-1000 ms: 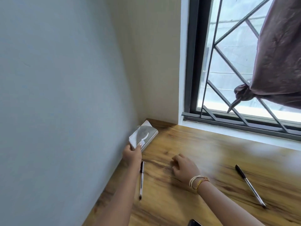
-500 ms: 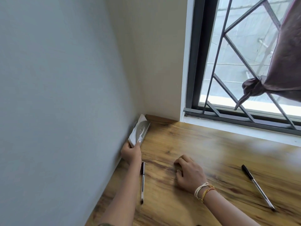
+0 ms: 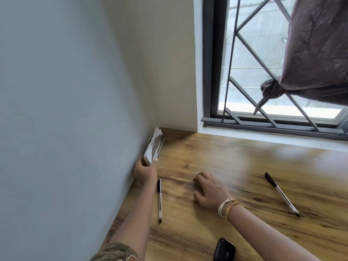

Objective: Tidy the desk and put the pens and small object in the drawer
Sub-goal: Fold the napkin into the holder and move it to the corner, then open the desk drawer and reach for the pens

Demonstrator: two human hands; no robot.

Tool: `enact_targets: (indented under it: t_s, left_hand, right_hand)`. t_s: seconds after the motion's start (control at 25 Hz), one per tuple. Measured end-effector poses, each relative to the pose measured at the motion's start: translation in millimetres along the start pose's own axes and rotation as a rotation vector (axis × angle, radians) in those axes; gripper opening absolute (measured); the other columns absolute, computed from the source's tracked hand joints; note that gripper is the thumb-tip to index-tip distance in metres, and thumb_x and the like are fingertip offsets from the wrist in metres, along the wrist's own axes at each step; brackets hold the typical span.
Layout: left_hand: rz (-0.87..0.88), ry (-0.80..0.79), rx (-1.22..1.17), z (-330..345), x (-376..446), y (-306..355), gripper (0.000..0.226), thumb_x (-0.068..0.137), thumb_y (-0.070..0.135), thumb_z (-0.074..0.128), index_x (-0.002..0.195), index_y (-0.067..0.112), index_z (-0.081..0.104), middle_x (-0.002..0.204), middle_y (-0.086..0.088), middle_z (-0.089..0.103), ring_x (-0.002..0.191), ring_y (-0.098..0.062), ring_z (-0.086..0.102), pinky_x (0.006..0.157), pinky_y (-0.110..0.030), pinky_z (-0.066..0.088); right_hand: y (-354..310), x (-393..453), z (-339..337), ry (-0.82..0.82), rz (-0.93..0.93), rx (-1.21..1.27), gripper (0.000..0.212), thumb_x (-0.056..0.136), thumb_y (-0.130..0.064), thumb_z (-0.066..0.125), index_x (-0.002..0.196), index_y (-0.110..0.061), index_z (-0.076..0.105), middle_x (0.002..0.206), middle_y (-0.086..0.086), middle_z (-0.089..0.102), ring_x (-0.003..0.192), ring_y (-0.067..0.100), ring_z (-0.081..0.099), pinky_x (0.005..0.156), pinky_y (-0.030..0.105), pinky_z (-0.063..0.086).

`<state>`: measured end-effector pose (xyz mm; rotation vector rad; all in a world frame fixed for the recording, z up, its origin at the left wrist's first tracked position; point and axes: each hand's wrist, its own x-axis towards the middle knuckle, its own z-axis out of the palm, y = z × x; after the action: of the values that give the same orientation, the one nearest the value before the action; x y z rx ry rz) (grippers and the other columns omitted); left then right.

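Note:
My left hand grips the near end of a white and grey packet, which stands on edge against the grey wall in the desk's far left corner. A black-capped clear pen lies on the wooden desk just right of my left forearm. My right hand rests palm down on the desk with its fingers curled and nothing visible in it. A second pen lies to the right. A small black object sits at the near edge, partly cut off.
The grey wall bounds the desk on the left. A barred window with a sill runs along the back. A knotted brown curtain hangs at the upper right. No drawer is in view.
My left hand has tipped the packet from lying flat to standing on edge against the wall, pushing it toward the corner. My right hand stayed on the desk. The view has shifted.

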<state>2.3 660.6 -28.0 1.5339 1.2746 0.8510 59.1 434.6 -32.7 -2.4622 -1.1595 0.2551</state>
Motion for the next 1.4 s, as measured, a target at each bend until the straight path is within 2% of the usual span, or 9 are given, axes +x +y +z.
enact_targets:
  t_s: [0.16, 0.24, 0.32, 0.44, 0.56, 0.68, 1.0, 1.16, 1.4]
  left_hand:
    - [0.034, -0.017, 0.070, -8.8, -37.3, 1.9, 0.077, 0.072, 0.026, 0.080, 0.140, 0.015, 0.045, 0.138, -0.005, 0.055, 0.126, -0.023, 0.052, 0.102, -0.038, 0.045]
    - [0.080, -0.030, 0.171, -7.5, -68.0, 1.9, 0.087, 0.076, 0.031, 0.077, 0.148, 0.015, 0.031, 0.152, -0.008, 0.038, 0.140, -0.026, 0.036, 0.112, -0.044, 0.035]
    - [0.181, -0.074, 0.282, -4.0, -101.3, -0.6, 0.088, 0.080, 0.036, 0.073, 0.151, 0.016, 0.025, 0.158, -0.008, 0.028, 0.145, -0.026, 0.027, 0.116, -0.045, 0.028]
    - [0.328, -0.201, 0.375, -1.3, -151.3, -3.9, 0.080, 0.085, 0.042, 0.065, 0.150, 0.018, 0.026, 0.159, -0.006, 0.024, 0.146, -0.022, 0.023, 0.118, -0.045, 0.024]
    - [0.450, -0.282, 0.473, -2.0, -199.0, -7.0, 0.072, 0.088, 0.045, 0.060, 0.148, 0.016, 0.033, 0.158, -0.006, 0.027, 0.146, -0.020, 0.023, 0.120, -0.042, 0.013]
    - [0.477, -0.355, 0.511, -1.8, -250.4, -7.3, 0.066, 0.089, 0.041, 0.059, 0.145, 0.015, 0.039, 0.156, -0.008, 0.032, 0.146, -0.021, 0.023, 0.119, -0.039, 0.008]
    - [0.566, -0.500, 0.474, -20.7, -435.5, -29.0, 0.053, 0.089, 0.033, 0.062, 0.137, 0.013, 0.048, 0.147, -0.009, 0.045, 0.142, -0.024, 0.033, 0.117, -0.044, 0.024]
    - [0.549, -0.599, 0.490, -30.6, -511.8, -38.8, 0.054, 0.091, 0.035, 0.060, 0.139, 0.013, 0.046, 0.152, -0.010, 0.039, 0.145, -0.024, 0.026, 0.118, -0.042, 0.022]
    - [0.616, -0.845, 0.522, -36.5, -571.4, -46.9, 0.058, 0.093, 0.035, 0.058, 0.144, 0.013, 0.040, 0.156, -0.009, 0.032, 0.146, -0.021, 0.024, 0.117, -0.035, 0.026]
  right_hand:
    - [1.3, -12.4, -3.7, -0.022, -0.011, 0.023, 0.044, 0.086, -0.042, 0.047, 0.122, -0.018, 0.053, 0.123, -0.003, 0.054, 0.111, 0.017, 0.054, 0.095, 0.028, 0.046]
    - [3.6, -24.9, -8.6, 0.013, -0.001, 0.031, 0.044, 0.089, -0.039, 0.046, 0.127, -0.017, 0.051, 0.128, -0.001, 0.054, 0.112, 0.019, 0.055, 0.096, 0.029, 0.046]
    - [9.2, -42.3, -13.2, 0.051, 0.021, 0.013, 0.048, 0.091, -0.036, 0.046, 0.135, -0.015, 0.046, 0.138, 0.001, 0.050, 0.121, 0.020, 0.052, 0.103, 0.031, 0.042]
    - [24.5, -78.7, -22.1, 0.053, 0.074, -0.017, 0.052, 0.093, -0.034, 0.045, 0.141, -0.014, 0.040, 0.146, 0.003, 0.043, 0.130, 0.019, 0.045, 0.109, 0.031, 0.036]
    - [43.7, -123.9, -35.3, 0.073, 0.107, -0.017, 0.050, 0.092, -0.032, 0.046, 0.139, -0.013, 0.042, 0.143, 0.003, 0.046, 0.125, 0.021, 0.050, 0.105, 0.031, 0.039]
    - [63.0, -175.1, -50.3, 0.112, 0.137, -0.004, 0.048, 0.091, -0.029, 0.049, 0.136, -0.012, 0.045, 0.139, 0.004, 0.050, 0.122, 0.022, 0.052, 0.104, 0.033, 0.041]
    - [108.0, -331.6, -80.7, 0.192, 0.209, 0.056, 0.050, 0.091, -0.029, 0.053, 0.137, -0.012, 0.047, 0.139, 0.005, 0.052, 0.126, 0.022, 0.051, 0.107, 0.032, 0.041]
    - [127.0, -401.6, -87.8, 0.190, 0.258, 0.043, 0.049, 0.091, -0.028, 0.052, 0.137, -0.011, 0.047, 0.139, 0.005, 0.052, 0.129, 0.020, 0.049, 0.109, 0.029, 0.037]
    - [144.1, -476.3, -84.4, 0.265, 0.388, 0.044, 0.048, 0.091, -0.026, 0.053, 0.136, -0.010, 0.049, 0.136, 0.005, 0.054, 0.127, 0.019, 0.050, 0.108, 0.027, 0.039]
